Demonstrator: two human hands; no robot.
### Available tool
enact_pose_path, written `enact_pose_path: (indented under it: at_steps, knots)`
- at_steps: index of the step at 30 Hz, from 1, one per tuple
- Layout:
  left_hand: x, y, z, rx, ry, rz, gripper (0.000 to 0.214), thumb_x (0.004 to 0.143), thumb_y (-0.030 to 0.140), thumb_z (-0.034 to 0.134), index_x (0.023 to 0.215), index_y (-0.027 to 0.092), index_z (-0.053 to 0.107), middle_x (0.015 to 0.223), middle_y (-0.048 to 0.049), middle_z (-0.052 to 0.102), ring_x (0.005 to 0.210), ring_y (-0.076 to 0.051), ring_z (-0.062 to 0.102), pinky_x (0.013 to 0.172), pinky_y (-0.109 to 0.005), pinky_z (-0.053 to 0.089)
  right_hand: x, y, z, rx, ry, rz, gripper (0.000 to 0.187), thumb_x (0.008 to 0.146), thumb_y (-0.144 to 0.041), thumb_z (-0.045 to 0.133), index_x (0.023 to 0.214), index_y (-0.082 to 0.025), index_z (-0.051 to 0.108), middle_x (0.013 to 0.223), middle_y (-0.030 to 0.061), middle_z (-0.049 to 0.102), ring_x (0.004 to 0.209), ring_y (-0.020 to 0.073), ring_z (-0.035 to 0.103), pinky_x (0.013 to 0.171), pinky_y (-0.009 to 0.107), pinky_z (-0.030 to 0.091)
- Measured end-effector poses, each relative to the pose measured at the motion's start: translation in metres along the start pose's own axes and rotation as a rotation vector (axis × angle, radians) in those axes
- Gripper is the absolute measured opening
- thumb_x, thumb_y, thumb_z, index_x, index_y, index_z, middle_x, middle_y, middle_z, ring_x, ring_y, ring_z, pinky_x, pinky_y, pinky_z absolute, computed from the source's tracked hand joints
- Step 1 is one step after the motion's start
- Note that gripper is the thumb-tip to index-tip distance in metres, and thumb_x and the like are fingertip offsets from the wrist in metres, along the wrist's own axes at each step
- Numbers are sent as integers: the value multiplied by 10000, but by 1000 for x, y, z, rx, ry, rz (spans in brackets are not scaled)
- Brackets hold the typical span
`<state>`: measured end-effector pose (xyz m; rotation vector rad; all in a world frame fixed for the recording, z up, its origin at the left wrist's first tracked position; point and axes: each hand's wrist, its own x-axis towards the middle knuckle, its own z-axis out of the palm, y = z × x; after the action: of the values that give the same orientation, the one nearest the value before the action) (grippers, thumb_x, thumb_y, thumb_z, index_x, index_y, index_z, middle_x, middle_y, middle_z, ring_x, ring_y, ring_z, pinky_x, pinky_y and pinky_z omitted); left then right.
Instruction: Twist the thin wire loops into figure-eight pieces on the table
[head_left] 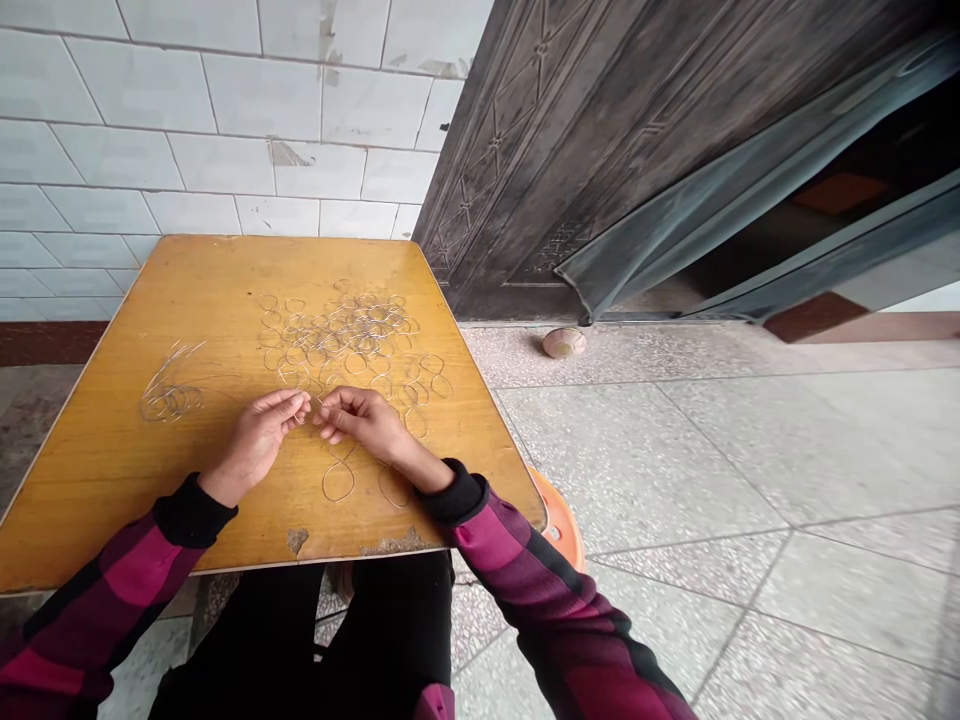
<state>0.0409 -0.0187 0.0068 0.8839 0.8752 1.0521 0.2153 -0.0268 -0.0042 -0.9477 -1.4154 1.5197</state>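
My left hand point(262, 432) is closed in a pinch just above the table, with a bit of thin wire point(299, 417) at its fingertips. Close beside it, my right hand point(364, 420) also pinches, and its fingertips nearly meet the left ones at the wire. Most of the held piece is hidden by the fingers. Beyond the hands lies a spread pile of wire loops point(364, 322), many twisted into figure-eights. One looped wire point(338, 481) rests nearer me, below the right hand. To the left is a bundle of wire with loose straight ends point(172, 402).
The wooden table point(217, 530) has a chipped front edge. A white tiled wall point(255, 165) stands behind it, with a dark carved door point(510, 150) to the right. An orange stool point(564, 520) sits under the right corner. A ball-like object point(564, 343) lies by the door.
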Motion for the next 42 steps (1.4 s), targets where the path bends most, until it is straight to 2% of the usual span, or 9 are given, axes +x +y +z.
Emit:
enact_pose_path:
  at_steps: [4,9,15,22,26,32,35,42]
  knots:
    - [0,1,0,51,66,57,183,656,294,726,754,142,704,770,-43,645,735,-139,546,696,-277,418,-1,-2,0,30,21,-30,314,809,-457,661,852,-152,597,828,35,686,658,87,662,601,216,550]
    - [-1,2,1,216,50,126,176,701,333,669,664,161,664,633,-4,568,655,-137,496,680,-288,396,-2,-3,5,10,6,-48,334,814,-477,652,861,-149,608,818,33,684,675,94,667,622,230,560]
    - [-3,1,0,382,23,199,258,763,323,602,546,185,580,622,-11,574,698,-162,522,723,-298,393,0,1,8,38,21,-31,326,816,-474,651,850,-154,601,791,24,675,653,91,657,602,228,556]
    - [-2,-2,-2,396,17,207,252,770,335,609,566,187,597,684,-32,631,780,-195,576,778,-318,419,0,-1,7,55,71,-18,335,795,-472,670,826,-147,593,748,14,656,595,79,628,566,215,535]
    - [-3,2,2,437,15,199,254,764,351,598,568,189,602,617,-16,591,699,-180,549,747,-313,412,2,0,7,92,82,-11,321,788,-444,685,841,-150,569,724,-1,642,559,73,616,544,210,533]
    - [-3,0,0,444,-39,175,250,758,356,592,582,179,596,616,-8,563,652,-158,500,692,-296,390,3,3,7,163,72,-15,359,741,-404,729,966,-161,592,753,-5,655,564,75,625,534,207,543]
    - [-2,-2,-2,453,-66,160,249,761,352,586,587,175,594,613,-8,559,653,-156,488,689,-294,383,3,3,6,140,83,-21,321,741,-396,724,928,-159,615,766,0,665,544,68,613,525,208,540]
    - [-1,-2,-4,471,-128,132,231,766,342,588,607,175,606,613,-4,572,644,-147,484,673,-288,382,1,-2,3,72,73,-3,235,760,-366,701,823,-152,626,650,-25,627,491,59,575,487,190,503]
